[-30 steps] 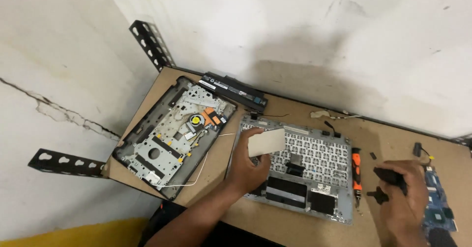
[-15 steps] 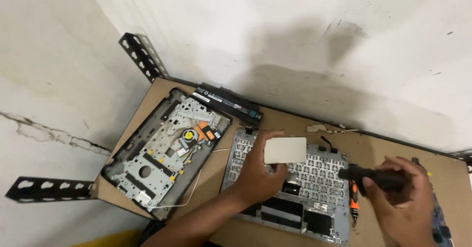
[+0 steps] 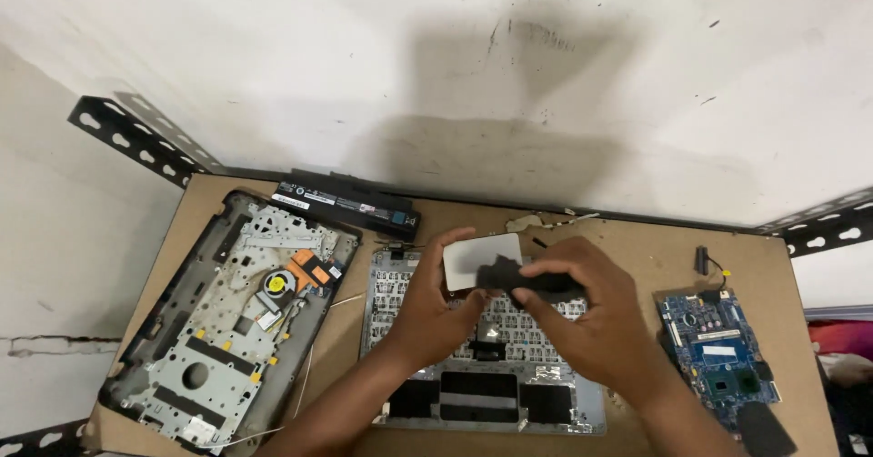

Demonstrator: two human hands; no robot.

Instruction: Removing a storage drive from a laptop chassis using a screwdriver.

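Note:
My left hand (image 3: 429,307) holds a small white rectangular part (image 3: 473,257) above an upturned laptop keyboard panel (image 3: 400,284). My right hand (image 3: 591,316) grips a black tool handle (image 3: 536,281), and its end meets the white part. Both hands hover over the middle of the keyboard panel. The tip of the tool is hidden behind the part and my fingers.
An opened laptop base (image 3: 227,321) with a fan lies at the left. A black battery (image 3: 350,204) rests at the back. A blue circuit board (image 3: 718,352) sits at the right on the brown table (image 3: 637,248). Black perforated brackets (image 3: 136,139) flank the table.
My right hand has carried the black tool leftward from the table's right side to the white part. My left hand has lifted the part slightly higher.

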